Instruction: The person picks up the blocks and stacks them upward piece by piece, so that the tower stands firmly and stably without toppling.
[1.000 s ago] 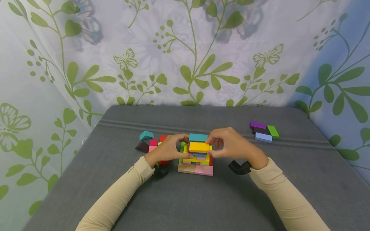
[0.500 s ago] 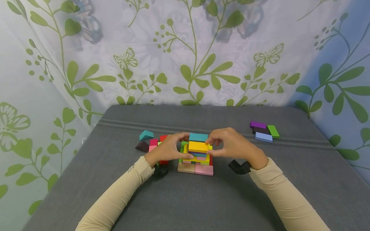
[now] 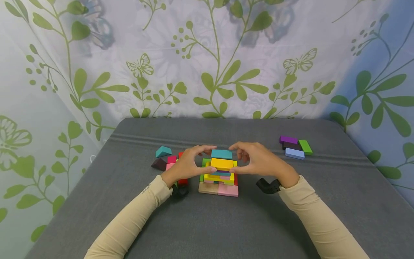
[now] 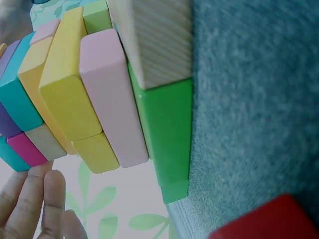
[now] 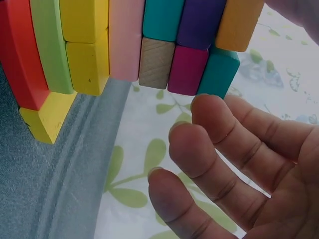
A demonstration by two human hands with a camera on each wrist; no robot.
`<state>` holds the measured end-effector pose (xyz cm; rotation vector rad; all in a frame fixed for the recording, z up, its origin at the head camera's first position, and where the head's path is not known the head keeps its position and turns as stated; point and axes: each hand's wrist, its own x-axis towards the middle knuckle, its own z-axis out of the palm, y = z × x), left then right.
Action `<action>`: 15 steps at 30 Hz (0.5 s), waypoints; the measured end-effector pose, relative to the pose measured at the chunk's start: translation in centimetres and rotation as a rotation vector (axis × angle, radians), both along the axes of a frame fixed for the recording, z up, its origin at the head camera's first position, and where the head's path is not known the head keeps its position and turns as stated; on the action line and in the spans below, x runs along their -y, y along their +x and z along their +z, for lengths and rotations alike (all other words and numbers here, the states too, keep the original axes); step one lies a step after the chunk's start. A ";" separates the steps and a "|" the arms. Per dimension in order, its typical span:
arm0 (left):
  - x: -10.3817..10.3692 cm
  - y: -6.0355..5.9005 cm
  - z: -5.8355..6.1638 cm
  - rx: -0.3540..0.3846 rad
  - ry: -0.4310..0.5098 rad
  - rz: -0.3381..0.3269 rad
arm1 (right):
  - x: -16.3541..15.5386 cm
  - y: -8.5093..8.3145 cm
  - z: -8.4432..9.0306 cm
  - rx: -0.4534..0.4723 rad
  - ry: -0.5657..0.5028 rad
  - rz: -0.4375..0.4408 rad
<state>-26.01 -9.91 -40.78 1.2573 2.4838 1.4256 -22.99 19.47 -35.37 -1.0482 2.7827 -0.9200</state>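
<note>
A stepped stack of coloured wooden blocks stands mid-table, with a plain wood block point(image 3: 208, 188) and a pink block point(image 3: 228, 190) at its lowest front edge. On top lie a yellow block point(image 3: 221, 164) in front and a teal block point(image 3: 221, 154) behind. My left hand point(image 3: 189, 162) arches beside the stack's left side, its thumb by the yellow block's lower corner. Opposite, my right hand point(image 3: 258, 158) mirrors it. In the right wrist view, extended fingers point(image 5: 192, 149) sit close to the upper teal block point(image 5: 219, 72); whether they touch is unclear.
Left of the stack, partly behind the left arm, lie red and pink blocks point(image 3: 170, 166), a teal triangular block point(image 3: 163, 151) and a dark brown one point(image 3: 159, 164). Purple, dark, green and light blue blocks point(image 3: 294, 154) lie at the right rear of the grey table point(image 3: 207, 226).
Both hands have loosened from the top blocks, with index fingers straightening and drawing slightly outward. Slightly earlier, the yellow top block shifted a little left and back; the stack stands still now.
</note>
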 end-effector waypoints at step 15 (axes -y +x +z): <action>0.0 -0.1 -0.2 -0.003 0.002 0.003 | 0.1 -0.2 -0.3 0.019 0.000 -0.010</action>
